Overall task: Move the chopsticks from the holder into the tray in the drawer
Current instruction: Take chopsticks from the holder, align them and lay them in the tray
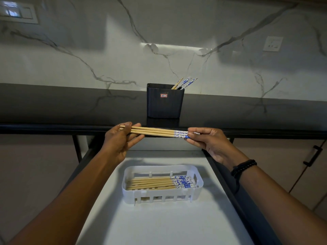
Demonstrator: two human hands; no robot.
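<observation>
1. While both hands hold them level in the air, a small bundle of chopsticks [159,133] spans the gap just in front of the bench [53,106] edge, above the open drawer [159,225].
2. The left hand [120,138] has its fingers [136,126] closed on the plain wooden tips; the right hand [208,140] pinches the blue-and-white patterned ends.
3. Below, a white slotted tray [162,195] on the drawer floor already holds a row of chopsticks lying flat, patterned ends to the right.
4. On the bench behind stands a dark holder [165,101], with a few chopsticks leaning out at its right side.
5. A dark beaded bracelet [243,167] circles the right wrist.
</observation>
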